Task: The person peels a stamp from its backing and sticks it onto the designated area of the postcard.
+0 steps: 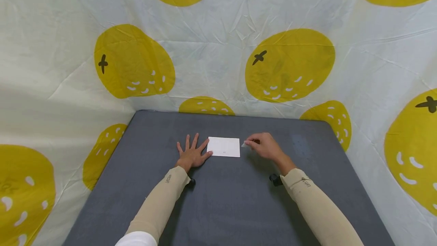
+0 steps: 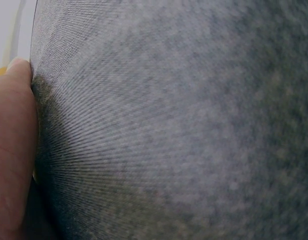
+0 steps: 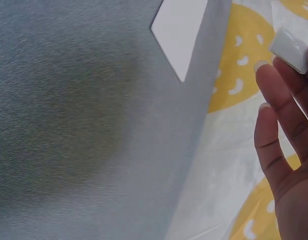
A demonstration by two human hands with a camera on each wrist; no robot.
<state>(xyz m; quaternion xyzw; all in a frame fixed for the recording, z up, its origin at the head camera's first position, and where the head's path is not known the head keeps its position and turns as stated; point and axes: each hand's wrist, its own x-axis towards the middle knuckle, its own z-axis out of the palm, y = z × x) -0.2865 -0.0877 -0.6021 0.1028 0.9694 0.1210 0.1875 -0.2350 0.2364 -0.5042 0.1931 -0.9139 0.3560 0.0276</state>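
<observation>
A white rectangular card (image 1: 224, 147) lies flat on the dark grey table, with a small faint mark near its lower edge. My left hand (image 1: 192, 156) is spread out on the table at the card's left side, thumb and index fingertips right at its edge. To the right of the card, my right hand (image 1: 265, 146) pinches a small whitish piece (image 3: 290, 50) between thumb and index finger. That piece has a pale, slightly shiny face and a rough edge; I cannot tell its kind. The other fingers of the right hand (image 3: 289, 135) curve loosely.
The grey table (image 1: 225, 208) runs to a rounded far edge. White fabric with yellow fruit prints (image 1: 290, 65) hangs behind and at both sides. Beige sleeves cover both forearms, and a small black device (image 1: 275, 180) sits at the right wrist.
</observation>
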